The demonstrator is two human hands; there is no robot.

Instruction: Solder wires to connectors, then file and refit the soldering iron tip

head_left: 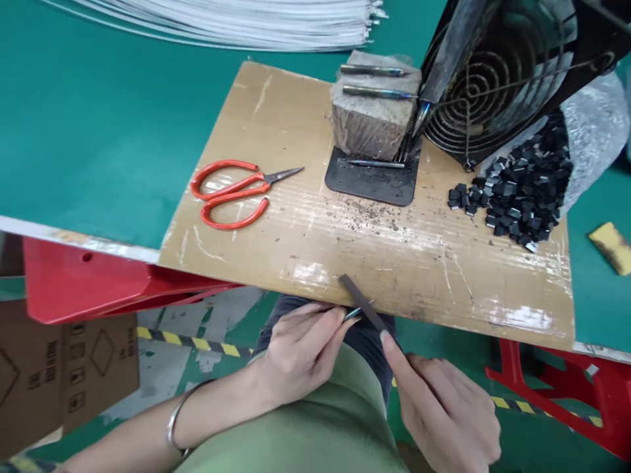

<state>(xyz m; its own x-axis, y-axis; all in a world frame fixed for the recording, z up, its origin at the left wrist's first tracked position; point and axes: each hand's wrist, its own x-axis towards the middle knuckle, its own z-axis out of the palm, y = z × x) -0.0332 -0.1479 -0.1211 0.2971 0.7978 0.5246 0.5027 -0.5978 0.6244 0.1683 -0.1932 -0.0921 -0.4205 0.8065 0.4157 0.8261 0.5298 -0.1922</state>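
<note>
My left hand point(308, 348) is closed around a slim metal soldering iron tip point(351, 315), whose pointed end sticks out to the right. My right hand point(438, 404) grips a flat dark file point(367, 307), with the thumb laid along it. The file slants up and left, crossing the soldering tip's end close to the cardboard's front edge. Whether they press together is hard to see. Similar metal tips point(379, 92) lie on a plastic-wrapped block point(372, 128); another thin tip point(377, 163) rests on the black base plate point(369, 187).
Red-handled scissors point(236, 192) lie on the cardboard sheet point(276, 249). A black fan point(497, 79) stands at back right, beside a pile of small black parts point(527, 187) spilling from a plastic bag point(594, 135). White wires point(246, 20) lie behind; a yellow sponge point(611, 246) is far right.
</note>
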